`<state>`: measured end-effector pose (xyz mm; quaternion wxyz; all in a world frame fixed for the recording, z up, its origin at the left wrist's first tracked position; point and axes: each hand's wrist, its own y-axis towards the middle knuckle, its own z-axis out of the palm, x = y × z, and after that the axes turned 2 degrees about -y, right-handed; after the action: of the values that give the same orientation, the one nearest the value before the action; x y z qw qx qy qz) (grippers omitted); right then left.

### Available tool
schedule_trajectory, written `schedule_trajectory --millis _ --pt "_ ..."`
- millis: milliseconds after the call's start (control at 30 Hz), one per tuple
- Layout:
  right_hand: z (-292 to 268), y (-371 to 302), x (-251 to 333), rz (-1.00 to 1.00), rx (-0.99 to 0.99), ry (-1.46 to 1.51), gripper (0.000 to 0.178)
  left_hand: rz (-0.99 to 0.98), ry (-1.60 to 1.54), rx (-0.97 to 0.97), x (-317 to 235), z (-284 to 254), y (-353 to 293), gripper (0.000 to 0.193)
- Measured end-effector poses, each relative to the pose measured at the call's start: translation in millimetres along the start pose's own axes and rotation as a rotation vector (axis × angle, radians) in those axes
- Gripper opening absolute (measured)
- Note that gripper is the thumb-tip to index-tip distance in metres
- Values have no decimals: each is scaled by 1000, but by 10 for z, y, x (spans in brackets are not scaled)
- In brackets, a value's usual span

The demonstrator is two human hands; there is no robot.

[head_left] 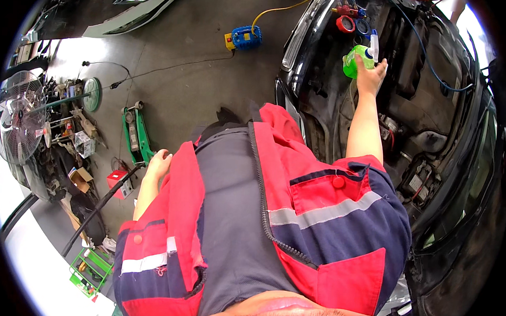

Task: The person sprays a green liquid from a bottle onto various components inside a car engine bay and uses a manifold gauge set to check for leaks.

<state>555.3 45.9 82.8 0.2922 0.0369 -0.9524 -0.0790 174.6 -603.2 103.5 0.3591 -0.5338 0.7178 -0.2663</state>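
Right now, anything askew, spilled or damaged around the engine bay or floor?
No spill or damage visible. The right hand holds a green spray bottle over the open engine bay. The left hand hangs free above the green floor jack.

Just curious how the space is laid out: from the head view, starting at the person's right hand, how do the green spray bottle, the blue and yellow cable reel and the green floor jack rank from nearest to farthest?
1. Green spray bottle: held in the right hand, over the engine bay.
2. Blue and yellow cable reel: on the floor, to the left.
3. Green floor jack: far left, near the left hand.
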Motion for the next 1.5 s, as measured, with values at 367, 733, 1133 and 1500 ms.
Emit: schedule_trajectory --millis 367,733,1133,1500 --pt "-276 -105 119 -247 -238 376 62 -192 40 77 494 256 -185 57" --pt "439 -392 1797 -270 -339 -557 72 -46 -130 -66 737 -8 -21 51" --pt "1015 -215 1070 -93 406 -754 105 -252 5 20 2293 -1053 451 51" --pt "1232 6 1027 -47 243 -869 96 -205 -131 -59 962 -1205 637 52"
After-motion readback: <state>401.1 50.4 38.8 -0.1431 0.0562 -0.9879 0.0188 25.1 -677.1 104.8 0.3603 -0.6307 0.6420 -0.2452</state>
